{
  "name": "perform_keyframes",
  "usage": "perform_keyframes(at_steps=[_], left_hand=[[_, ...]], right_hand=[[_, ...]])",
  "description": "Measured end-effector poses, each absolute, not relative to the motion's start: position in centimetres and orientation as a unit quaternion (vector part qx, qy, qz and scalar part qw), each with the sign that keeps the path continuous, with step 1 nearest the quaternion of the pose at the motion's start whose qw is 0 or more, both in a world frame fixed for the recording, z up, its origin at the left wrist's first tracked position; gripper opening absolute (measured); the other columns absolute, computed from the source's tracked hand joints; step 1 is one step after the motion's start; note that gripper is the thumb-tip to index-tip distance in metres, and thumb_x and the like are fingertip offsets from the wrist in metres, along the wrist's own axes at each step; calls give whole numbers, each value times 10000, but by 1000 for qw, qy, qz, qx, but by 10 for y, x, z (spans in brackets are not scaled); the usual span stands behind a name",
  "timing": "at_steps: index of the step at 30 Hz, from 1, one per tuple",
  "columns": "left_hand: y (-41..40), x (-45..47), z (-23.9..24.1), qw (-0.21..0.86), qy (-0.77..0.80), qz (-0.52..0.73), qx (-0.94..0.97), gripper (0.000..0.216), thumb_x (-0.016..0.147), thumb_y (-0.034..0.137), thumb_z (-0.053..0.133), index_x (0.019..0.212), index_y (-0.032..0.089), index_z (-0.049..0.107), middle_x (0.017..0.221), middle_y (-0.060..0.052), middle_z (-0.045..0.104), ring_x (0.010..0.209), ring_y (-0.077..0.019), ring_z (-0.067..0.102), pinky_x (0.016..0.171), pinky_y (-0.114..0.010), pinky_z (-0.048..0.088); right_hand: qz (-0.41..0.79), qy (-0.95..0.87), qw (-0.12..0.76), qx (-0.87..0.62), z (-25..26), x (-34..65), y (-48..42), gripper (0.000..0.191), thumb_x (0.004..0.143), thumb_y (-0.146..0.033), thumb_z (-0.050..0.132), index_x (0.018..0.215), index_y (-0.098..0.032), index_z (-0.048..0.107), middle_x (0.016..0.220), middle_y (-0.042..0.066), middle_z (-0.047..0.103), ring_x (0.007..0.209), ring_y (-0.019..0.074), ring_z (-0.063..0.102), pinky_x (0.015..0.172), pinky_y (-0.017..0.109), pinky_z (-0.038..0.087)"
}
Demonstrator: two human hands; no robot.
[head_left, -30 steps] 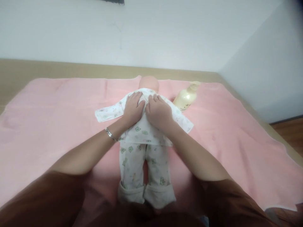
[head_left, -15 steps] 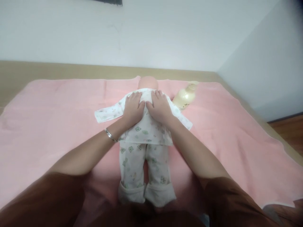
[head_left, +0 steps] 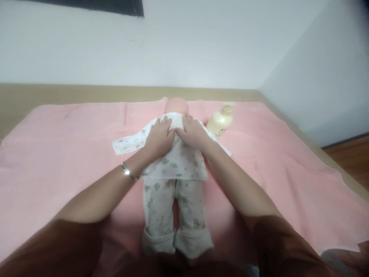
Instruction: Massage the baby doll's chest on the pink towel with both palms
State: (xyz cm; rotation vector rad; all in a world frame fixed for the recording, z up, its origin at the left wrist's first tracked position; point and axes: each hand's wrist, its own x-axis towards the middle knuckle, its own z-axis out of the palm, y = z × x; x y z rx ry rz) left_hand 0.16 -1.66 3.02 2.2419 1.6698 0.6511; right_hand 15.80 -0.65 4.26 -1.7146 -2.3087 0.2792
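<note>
A baby doll point(head_left: 177, 105) in a white printed top point(head_left: 178, 167) and matching trousers point(head_left: 160, 206) lies face down, its bald head away from me. My left hand point(head_left: 160, 136) rests flat on the left side of the doll's upper back, fingers pointing toward the shoulder. On the other side of the back lies my right hand point(head_left: 193, 132), also flat with fingers extended. Both thumbs nearly meet over the middle of the back. The doll's sleeves spread out to either side, and the trouser cuffs are turned up near my body.
A pink blanket point(head_left: 72, 154) is spread beneath the doll over a tan surface point(head_left: 86, 92). Just right of the doll's shoulder lies a pale yellow pump bottle point(head_left: 220, 121), tilted. A white wall point(head_left: 187, 46) stands behind, with a dark panel point(head_left: 115, 5) at upper left.
The camera view has tilted up slightly, so more of the dark panel shows. Both hands have shifted a little on the doll's upper back and stay flat on it.
</note>
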Motion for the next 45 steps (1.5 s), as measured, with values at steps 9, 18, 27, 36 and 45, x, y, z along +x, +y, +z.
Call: perform_keyframes(at_steps=[9,18,27,36,45], left_hand=[[-9,1,33,105,578,227,777,458,981,304,287,1249,99,598,1345,-186,633,1324,-317,543,1231,-522,355],[-50,20,30,4,539,238,808,467,973,220,307,1322,78,583,1468,-204,563,1427,-371,472,1210,-583,352],[-15,4,26,150,585,282,745,542,936,311,366,1401,93,540,1568,-177,483,1516,-326,378,1282,-541,284],[-11,2,19,145,588,306,734,585,938,368,365,1434,96,516,1560,-180,495,1495,-315,413,1285,-533,291],[-13,3,15,99,576,290,758,554,971,339,302,1404,67,514,1508,-213,532,1471,-322,438,1265,-548,316]], right_hand=[[-10,-844,108,-526,48,135,-50,532,956,-81,283,1435,35,484,1536,269,482,1487,359,404,1233,518,319],[110,-772,165,-604,39,153,-3,612,1007,-240,301,1538,64,320,1650,250,307,1571,351,241,1281,491,240],[30,-782,130,-609,57,143,-36,469,1027,-235,326,1346,19,557,1388,233,622,1336,338,543,1167,443,385],[55,-794,160,-583,50,143,-30,463,1022,-229,312,1349,-3,547,1456,226,565,1400,333,476,1189,450,363],[70,-780,194,-591,34,146,-14,590,999,-269,354,1509,24,405,1608,232,403,1533,345,321,1284,482,233]])
